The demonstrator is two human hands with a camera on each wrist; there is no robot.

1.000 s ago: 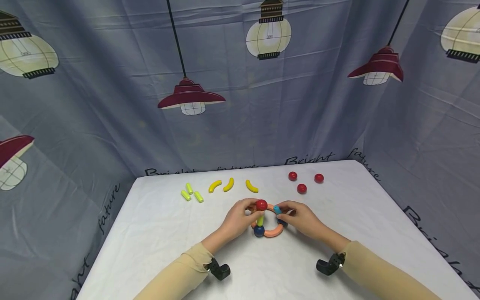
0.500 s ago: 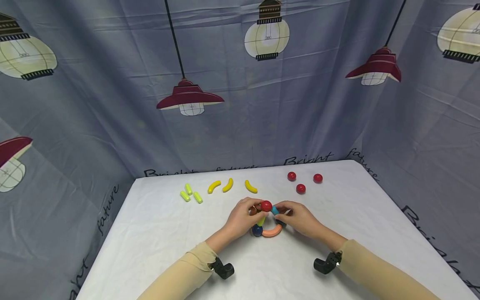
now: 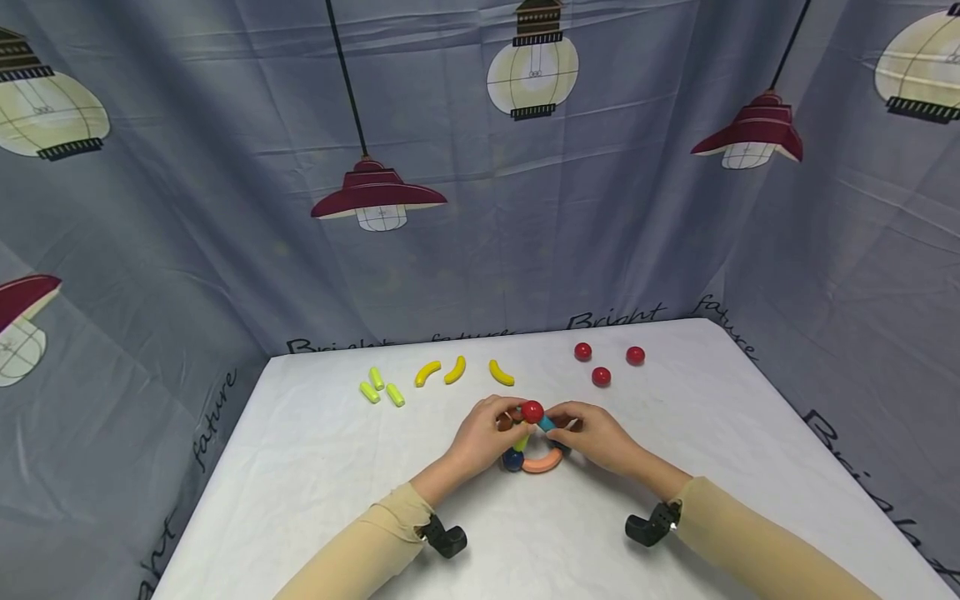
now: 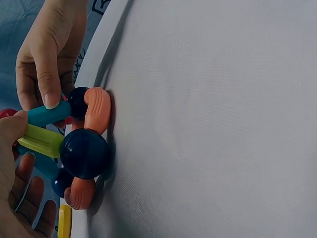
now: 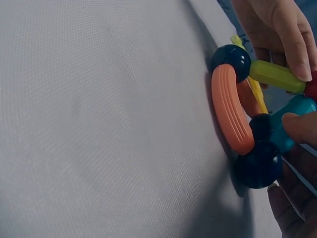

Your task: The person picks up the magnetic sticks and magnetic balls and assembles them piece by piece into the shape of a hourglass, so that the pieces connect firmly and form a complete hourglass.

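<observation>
Fingers of my left hand [image 3: 486, 433] pinch the lime stick [image 5: 275, 76] beside the red ball [image 3: 532, 412]; those of my right hand [image 3: 597, 436] pinch a cyan stick [image 4: 49, 113], I judge to steady both above the orange arcs [image 5: 229, 109] and navy balls [image 4: 85, 153] on the table [image 3: 555, 542]. Both hands reach inward, fingertips nearly meeting.

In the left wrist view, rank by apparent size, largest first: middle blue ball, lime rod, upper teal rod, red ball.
1. Middle blue ball: largest, though perhaps nearest.
2. Lime rod and upper teal rod: too alike to rank.
3. Red ball: smallest visible area, partly hidden.
</observation>
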